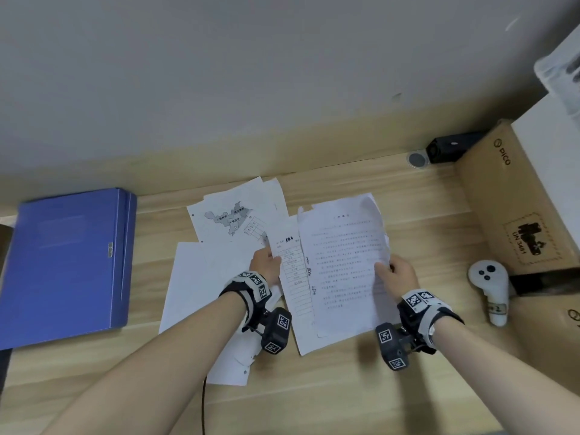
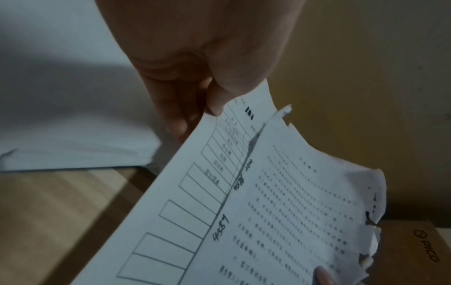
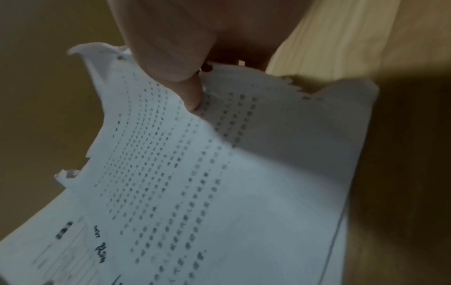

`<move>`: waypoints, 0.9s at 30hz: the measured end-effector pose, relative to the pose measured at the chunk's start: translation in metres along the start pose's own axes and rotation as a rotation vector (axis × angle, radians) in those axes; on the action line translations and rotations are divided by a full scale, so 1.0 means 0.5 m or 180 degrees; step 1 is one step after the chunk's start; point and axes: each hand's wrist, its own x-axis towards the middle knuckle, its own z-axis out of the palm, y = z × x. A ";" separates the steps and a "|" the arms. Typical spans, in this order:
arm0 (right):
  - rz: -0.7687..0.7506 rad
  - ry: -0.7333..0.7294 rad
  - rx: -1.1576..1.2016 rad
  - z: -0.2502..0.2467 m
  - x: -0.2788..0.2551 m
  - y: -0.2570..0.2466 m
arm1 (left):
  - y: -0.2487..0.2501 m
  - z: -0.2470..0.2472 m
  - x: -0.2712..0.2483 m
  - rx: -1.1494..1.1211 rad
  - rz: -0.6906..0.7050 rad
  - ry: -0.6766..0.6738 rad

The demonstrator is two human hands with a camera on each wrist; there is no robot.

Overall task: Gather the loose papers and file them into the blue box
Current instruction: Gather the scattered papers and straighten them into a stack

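Observation:
Both hands hold a small stack of papers above the wooden desk (image 1: 408,221). A text page (image 1: 342,262) lies on top of a form with boxes (image 1: 293,277). My left hand (image 1: 266,265) pinches the form's left edge (image 2: 219,123), thumb on top. My right hand (image 1: 398,274) pinches the text page's torn right edge (image 3: 195,104). More loose sheets stay on the desk: a map page (image 1: 232,218) behind and blank sheets (image 1: 194,277) under my left wrist. The blue box (image 1: 69,262) lies shut and flat at the far left.
A cardboard box (image 1: 508,202) marked PICO stands at the right. A white controller (image 1: 489,287) lies in front of it. A small black device (image 1: 448,147) and a round puck (image 1: 416,159) sit by the wall. A cable (image 1: 204,403) runs off the desk's front.

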 end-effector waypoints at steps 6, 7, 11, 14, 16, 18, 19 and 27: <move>-0.0396 -0.0189 -0.0105 0.034 0.002 -0.030 | 0.025 -0.005 -0.004 -0.0234 0.0249 -0.0103; -0.0330 -0.0242 0.0017 0.037 0.003 -0.033 | 0.024 -0.008 -0.005 -0.0375 0.0289 -0.0122; -0.0172 -0.0408 0.0130 0.044 0.009 -0.029 | 0.015 -0.031 -0.009 -0.0747 0.0261 -0.0228; -0.0236 -0.0347 0.0114 0.044 0.005 -0.045 | -0.004 -0.066 -0.009 -0.0535 0.0399 0.0278; -0.0182 -0.0243 0.0104 0.044 0.004 -0.055 | -0.037 -0.104 -0.006 0.0137 0.0482 0.0903; -0.0157 -0.0202 0.0092 0.050 0.005 -0.063 | -0.071 -0.145 -0.013 0.0878 0.0382 0.1272; -0.0140 -0.0218 0.0137 0.053 0.003 -0.067 | -0.086 -0.164 -0.018 0.1134 0.0196 0.1320; -0.0216 -0.0351 0.0263 0.091 -0.030 -0.112 | -0.157 -0.217 -0.041 0.1355 -0.0615 0.0868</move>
